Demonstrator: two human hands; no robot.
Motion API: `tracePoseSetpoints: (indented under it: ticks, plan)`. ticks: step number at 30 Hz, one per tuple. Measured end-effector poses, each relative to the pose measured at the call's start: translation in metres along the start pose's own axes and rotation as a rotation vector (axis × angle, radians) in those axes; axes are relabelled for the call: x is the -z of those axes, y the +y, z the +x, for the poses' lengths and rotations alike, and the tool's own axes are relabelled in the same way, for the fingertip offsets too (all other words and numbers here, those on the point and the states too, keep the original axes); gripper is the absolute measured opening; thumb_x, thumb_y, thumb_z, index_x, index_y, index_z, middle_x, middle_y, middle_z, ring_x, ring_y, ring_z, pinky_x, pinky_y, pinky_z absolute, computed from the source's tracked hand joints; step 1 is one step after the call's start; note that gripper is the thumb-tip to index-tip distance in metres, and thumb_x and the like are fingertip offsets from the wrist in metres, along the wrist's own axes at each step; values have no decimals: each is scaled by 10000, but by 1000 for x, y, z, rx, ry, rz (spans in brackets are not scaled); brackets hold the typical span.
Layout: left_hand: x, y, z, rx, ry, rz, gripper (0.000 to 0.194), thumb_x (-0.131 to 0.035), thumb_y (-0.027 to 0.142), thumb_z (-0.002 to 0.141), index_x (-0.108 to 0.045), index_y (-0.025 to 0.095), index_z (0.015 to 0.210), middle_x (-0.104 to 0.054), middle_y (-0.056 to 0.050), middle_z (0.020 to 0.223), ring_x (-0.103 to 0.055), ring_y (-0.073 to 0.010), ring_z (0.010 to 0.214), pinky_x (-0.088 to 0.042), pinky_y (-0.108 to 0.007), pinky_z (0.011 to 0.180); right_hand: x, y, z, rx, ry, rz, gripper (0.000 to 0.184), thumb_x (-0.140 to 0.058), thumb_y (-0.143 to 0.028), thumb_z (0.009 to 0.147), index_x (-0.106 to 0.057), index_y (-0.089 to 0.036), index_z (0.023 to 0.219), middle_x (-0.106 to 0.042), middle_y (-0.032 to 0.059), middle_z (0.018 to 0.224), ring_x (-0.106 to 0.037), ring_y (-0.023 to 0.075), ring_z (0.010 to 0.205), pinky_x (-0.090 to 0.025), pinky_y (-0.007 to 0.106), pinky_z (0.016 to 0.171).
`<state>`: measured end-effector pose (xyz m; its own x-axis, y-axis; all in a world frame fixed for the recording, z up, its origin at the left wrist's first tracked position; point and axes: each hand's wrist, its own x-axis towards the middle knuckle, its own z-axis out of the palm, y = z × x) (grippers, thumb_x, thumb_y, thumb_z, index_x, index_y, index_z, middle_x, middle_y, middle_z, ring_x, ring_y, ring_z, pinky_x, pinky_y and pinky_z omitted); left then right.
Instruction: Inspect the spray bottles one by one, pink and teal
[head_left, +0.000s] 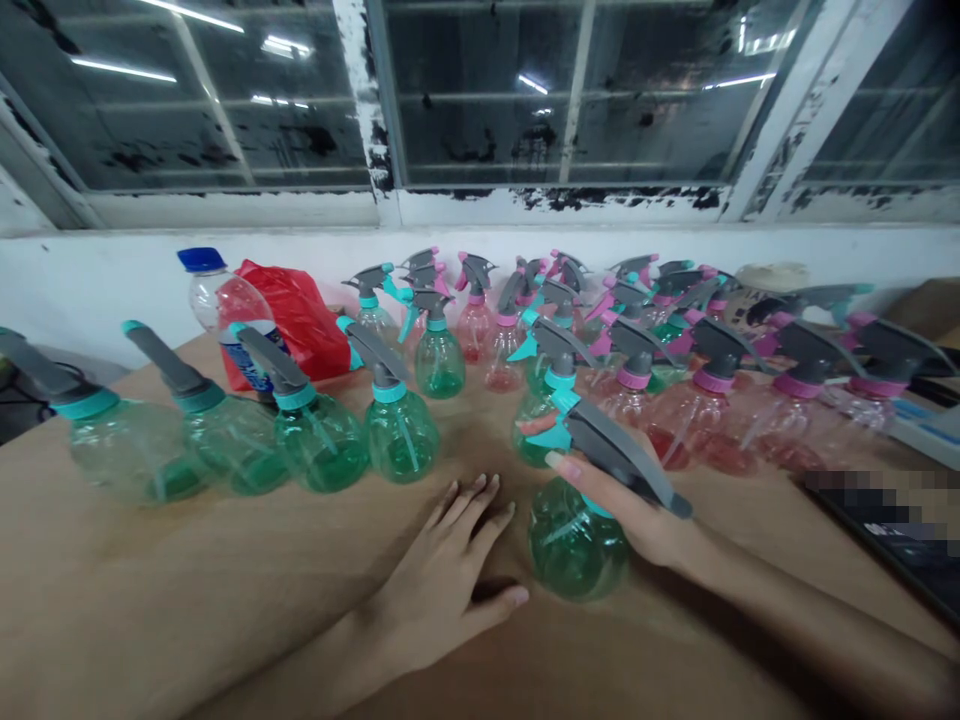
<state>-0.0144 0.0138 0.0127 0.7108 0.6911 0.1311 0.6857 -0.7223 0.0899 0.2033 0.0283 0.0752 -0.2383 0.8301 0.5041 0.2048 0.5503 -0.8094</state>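
Note:
My right hand (637,515) grips a green spray bottle (577,545) by its neck, fingers wrapped under the grey trigger head with teal trim. The bottle stands on the brown table (187,590) near the front middle. My left hand (450,575) lies flat on the table just left of that bottle, fingers stretched out, holding nothing. A row of green spray bottles (401,430) stands to the left behind my left hand.
Many pink spray bottles (720,420) and more green ones crowd the table's back and right. A clear water bottle with a blue cap (217,300) and a red plastic bag (304,320) stand at the back left. A white wall and windows lie behind.

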Motion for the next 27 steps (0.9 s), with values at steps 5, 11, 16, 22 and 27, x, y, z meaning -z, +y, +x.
tracePoseSetpoints:
  ticks: [5, 11, 16, 22, 27]
  plan:
    - [1, 0, 1, -4, -14, 9, 672, -435, 589, 925, -370, 124, 1406, -275, -145, 1498, -229, -297, 1376, -263, -477, 1083, -1, 2, -1, 1, 11, 8, 219, -608, -338, 835, -646, -254, 1033, -695, 26, 1053, -631, 211, 1021, -459, 363, 922]
    - [1, 0, 1, -9, -2, 7, 667, -428, 597, 924, -365, 143, 1409, -279, -137, 1499, -222, -287, 1380, -260, -478, 1083, -1, 1, -1, -9, 0, 45, 205, -606, -318, 843, -629, -234, 1029, -687, 38, 1054, -645, 199, 972, -481, 351, 870]
    - [0, 0, 0, -2, -10, 1, 673, -422, 597, 926, -365, 131, 1408, -278, -142, 1498, -221, -289, 1380, -264, -479, 1081, 0, 0, -1, -30, -10, 57, 205, -608, -299, 843, -619, -222, 1033, -685, 40, 1029, -660, 188, 876, -497, 343, 806]
    - [0, 0, 0, -5, 1, 6, 670, -431, 600, 921, -377, 136, 1401, -282, -139, 1497, -226, -288, 1378, -264, -474, 1082, -1, 1, -1, -37, -10, 50, 201, -607, -293, 844, -624, -225, 1032, -688, 34, 1026, -667, 183, 814, -501, 340, 775]
    - [2, 1, 0, 0, -17, 2, 671, -451, 584, 919, -390, 116, 1394, -290, -150, 1492, -241, -302, 1371, -269, -485, 1080, -1, 0, -1, -39, -12, 61, 196, -605, -280, 843, -620, -224, 1031, -685, 31, 978, -667, 177, 771, -509, 331, 729]
